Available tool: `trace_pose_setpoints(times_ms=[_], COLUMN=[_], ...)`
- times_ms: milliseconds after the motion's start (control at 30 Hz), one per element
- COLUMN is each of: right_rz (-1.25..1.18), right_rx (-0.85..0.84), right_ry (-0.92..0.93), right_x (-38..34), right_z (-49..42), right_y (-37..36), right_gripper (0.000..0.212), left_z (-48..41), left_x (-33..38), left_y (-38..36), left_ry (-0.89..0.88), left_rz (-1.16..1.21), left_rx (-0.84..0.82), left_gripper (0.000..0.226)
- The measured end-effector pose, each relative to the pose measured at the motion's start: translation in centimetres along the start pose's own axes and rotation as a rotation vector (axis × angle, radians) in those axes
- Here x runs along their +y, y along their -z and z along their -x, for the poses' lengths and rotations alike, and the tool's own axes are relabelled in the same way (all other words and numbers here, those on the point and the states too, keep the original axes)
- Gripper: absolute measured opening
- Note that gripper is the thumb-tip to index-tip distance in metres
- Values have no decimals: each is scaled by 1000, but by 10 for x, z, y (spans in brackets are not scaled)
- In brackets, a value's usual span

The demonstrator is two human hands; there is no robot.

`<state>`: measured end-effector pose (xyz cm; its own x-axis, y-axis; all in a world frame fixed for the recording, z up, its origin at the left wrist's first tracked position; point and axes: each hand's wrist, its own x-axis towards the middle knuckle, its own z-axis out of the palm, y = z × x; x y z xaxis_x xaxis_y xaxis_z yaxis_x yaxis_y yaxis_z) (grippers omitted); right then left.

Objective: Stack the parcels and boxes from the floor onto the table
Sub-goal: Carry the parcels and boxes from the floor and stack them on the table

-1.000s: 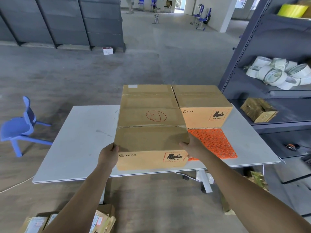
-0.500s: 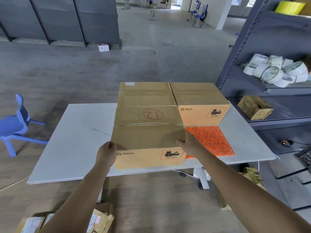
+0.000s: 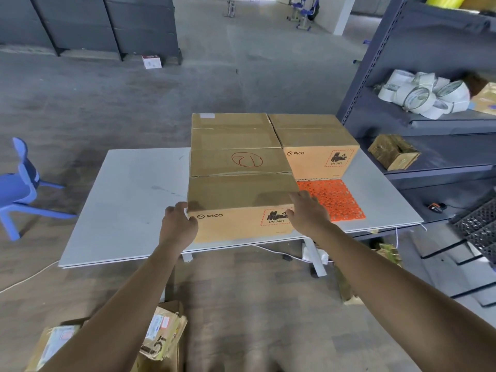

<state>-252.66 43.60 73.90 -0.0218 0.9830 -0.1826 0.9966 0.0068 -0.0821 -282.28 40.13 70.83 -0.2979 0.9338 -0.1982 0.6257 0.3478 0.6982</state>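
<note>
The PICO box marked 21 (image 3: 241,191) rests on the white table (image 3: 128,200), butted against another carton (image 3: 233,130) at its 12 o'clock to keep the row tight, the left hand (image 3: 178,224) against its 8 o'clock corner, grip unclear, the right hand (image 3: 308,213) flat-fingered at 4 o'clock, likely squaring it.
</note>
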Motion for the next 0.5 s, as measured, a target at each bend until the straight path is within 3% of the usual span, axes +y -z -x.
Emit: trace_pose_setpoints(times_ms=[367, 500], right_rz=[-25, -110], right_rx=[34, 23], right_ry=[59, 183], right_x=[-1, -12], right_z=[65, 95], right_y=[-2, -19], right_gripper=[51, 52], left_z=[79, 135], left_x=[3, -22], left_y=[12, 7], left_ry=[-73, -26], left_rz=[-103, -139], left_rx=[39, 98], left_gripper=[49, 45])
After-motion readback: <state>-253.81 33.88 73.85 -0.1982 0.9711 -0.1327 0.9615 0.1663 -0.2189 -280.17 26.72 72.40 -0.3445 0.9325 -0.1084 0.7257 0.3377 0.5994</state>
